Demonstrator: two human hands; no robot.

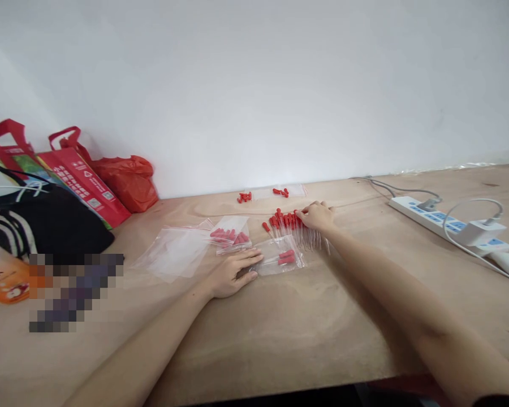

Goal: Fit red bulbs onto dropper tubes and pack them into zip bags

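My left hand rests on the table with its fingers spread, the fingertips touching the left edge of a clear zip bag that has a few red-capped pieces in it. Closed at the fingertips, my right hand pinches at the right end of a row of red-topped clear droppers. Their clear tubes point toward me. Left of them lies another small bag holding several red pieces. Flat clear bags lie further left.
More red pieces and a bag lie near the wall. A power strip with cables is at the right. Red carrier bags, a black bag and an orange package stand at the left.
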